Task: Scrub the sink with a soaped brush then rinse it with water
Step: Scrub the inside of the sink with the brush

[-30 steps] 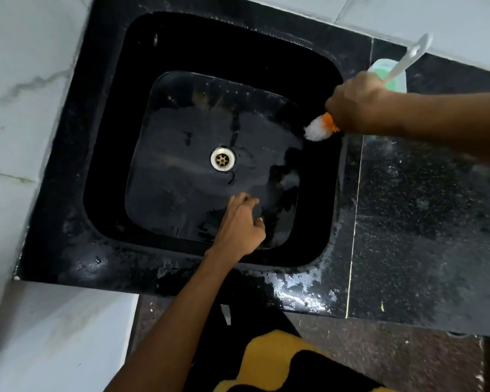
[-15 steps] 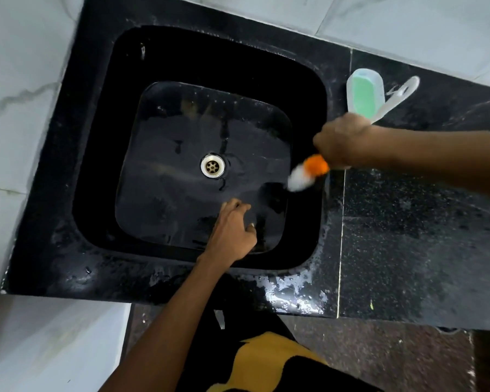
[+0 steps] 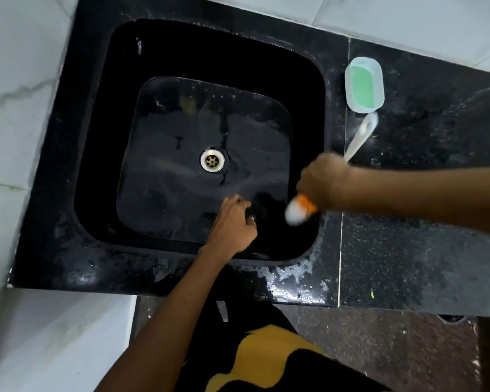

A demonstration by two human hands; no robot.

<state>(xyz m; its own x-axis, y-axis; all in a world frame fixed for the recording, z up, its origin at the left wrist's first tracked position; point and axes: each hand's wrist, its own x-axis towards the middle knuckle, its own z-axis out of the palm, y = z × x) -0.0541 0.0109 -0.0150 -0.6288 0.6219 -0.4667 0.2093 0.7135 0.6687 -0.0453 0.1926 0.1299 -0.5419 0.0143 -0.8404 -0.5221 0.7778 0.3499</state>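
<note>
Left hand [image 3: 232, 224] found at 6 o'clock of the sink [image 3: 96, 171], fingers curled, resting on the basin floor; whether holding anything, cannot tell. At 4 o'clock, right hand [image 3: 323, 179] gripping the brush [image 3: 297, 212], bristles against the side wall, blurred. Drain [image 3: 212, 160] at centre. Soap tub [image 3: 364, 84] at 2 o'clock on the counter [image 3: 422, 222]. Judged mid-scrub: no suds seen, no running water; rinse not yet started.

A black stone counter [image 3: 408, 250] is holding the black sink [image 3: 96, 179]. Just right of the sink, a pale soap dish [image 3: 378, 80] with green soap is sitting on it.
</note>
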